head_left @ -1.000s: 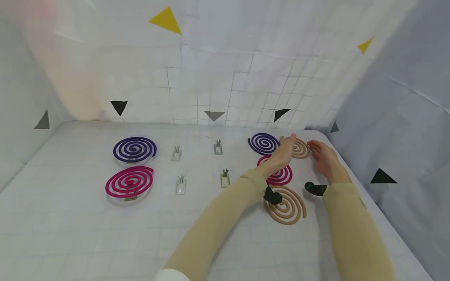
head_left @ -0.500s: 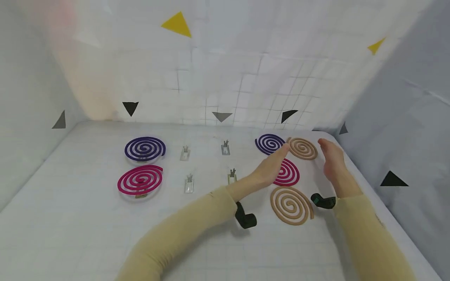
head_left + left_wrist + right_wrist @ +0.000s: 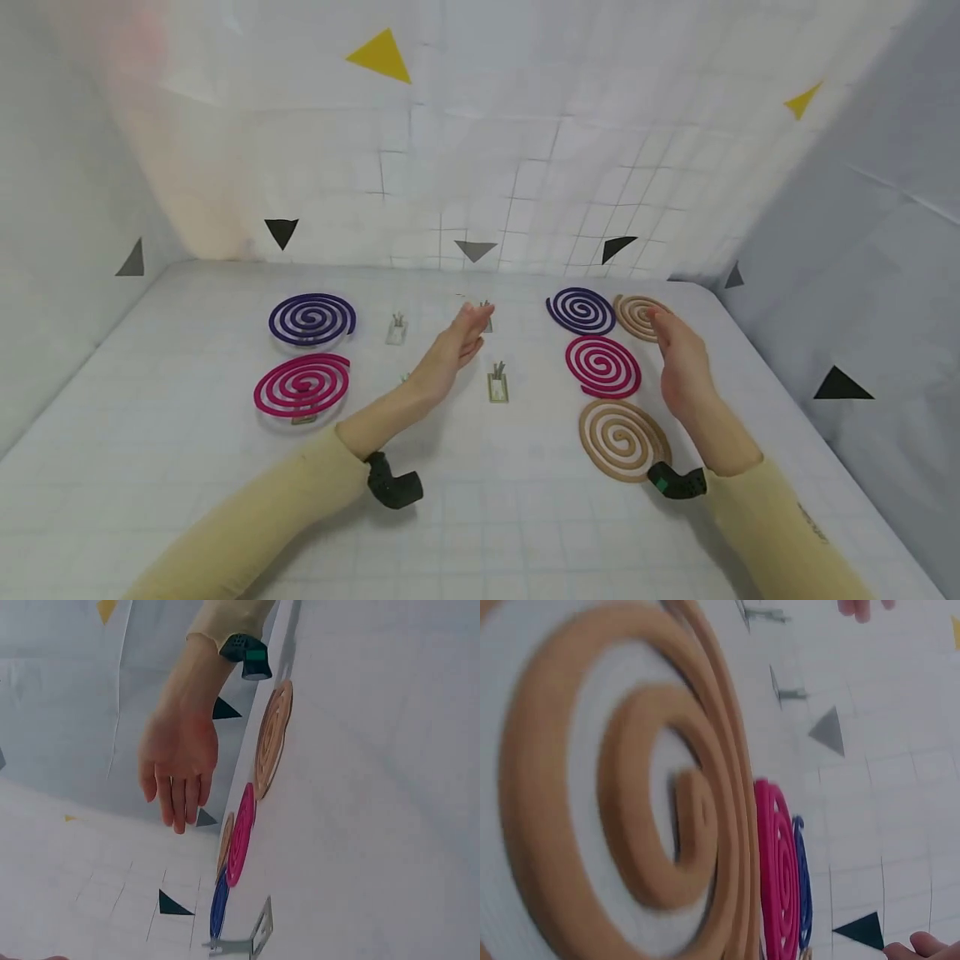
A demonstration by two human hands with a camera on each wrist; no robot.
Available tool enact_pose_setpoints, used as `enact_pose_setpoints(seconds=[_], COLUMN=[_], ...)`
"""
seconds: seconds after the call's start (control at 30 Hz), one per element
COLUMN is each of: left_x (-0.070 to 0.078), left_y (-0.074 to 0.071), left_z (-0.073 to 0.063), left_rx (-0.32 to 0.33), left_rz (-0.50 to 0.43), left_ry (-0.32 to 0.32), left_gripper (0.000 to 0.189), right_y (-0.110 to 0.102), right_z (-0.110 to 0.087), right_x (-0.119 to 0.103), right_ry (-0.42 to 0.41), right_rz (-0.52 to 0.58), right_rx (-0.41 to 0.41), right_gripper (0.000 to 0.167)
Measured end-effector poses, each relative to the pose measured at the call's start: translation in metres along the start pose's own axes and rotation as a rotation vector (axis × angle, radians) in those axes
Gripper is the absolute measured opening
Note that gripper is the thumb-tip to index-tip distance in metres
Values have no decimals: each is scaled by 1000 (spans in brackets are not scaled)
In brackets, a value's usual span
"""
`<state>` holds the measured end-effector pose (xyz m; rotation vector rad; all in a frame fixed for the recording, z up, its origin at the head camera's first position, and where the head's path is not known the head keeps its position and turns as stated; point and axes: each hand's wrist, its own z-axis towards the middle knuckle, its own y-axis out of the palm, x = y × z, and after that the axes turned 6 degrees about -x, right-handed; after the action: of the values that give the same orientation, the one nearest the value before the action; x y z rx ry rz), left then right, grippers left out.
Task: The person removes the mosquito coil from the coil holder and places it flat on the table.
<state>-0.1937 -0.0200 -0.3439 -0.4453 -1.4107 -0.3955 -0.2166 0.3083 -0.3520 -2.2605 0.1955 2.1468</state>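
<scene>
My left hand [image 3: 450,354] hovers over the middle of the table with its fingers straight and nothing in it. Under it and partly hidden are two small metal coil stands. My right hand [image 3: 686,367], palm turned inward and fingers extended, is also bare; its fingertips overlap the back tan mosquito coil [image 3: 633,315] in the head view. Lying flat nearby are a purple coil [image 3: 581,312], a pink coil [image 3: 602,364] and a front tan coil [image 3: 621,436], which looms large in the right wrist view. At left, another purple coil [image 3: 312,318] and pink coil [image 3: 302,386] sit raised on stands.
Two metal stands, one at the back [image 3: 397,329] and one nearer [image 3: 498,387], show their upright prongs in the table's middle. White sheeting walls with black, grey and yellow triangles enclose the back and sides. Each wrist wears a dark camera [image 3: 393,483].
My left hand has swung left, away from the right-hand coils to the stands in the middle. My right hand has drawn slightly back toward me. The coils stay put.
</scene>
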Motion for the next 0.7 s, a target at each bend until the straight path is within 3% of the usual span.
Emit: enact_pose_setpoints(seconds=[0.13,0.4,0.53,0.7], left_x=[1,2,3,2], left_y=[-27,-80,-99,-119], left_z=[-24,-63,-79,-96], left_rx=[38,107,143,137], left_rz=[31,70,125,169], left_ry=[-7,-38,-51,-74], left_gripper=[70,76,79,80], right_y=[17,70,96,123], right_z=[-11,-34,-46,-58], right_x=[-2,-11,-14,-17], right_ry=[-51,-61,-28,-9], right_rz=[13,-1,-69,-83], right_rx=[-21,-86,-121,-170], right_gripper=[38,46,45,43])
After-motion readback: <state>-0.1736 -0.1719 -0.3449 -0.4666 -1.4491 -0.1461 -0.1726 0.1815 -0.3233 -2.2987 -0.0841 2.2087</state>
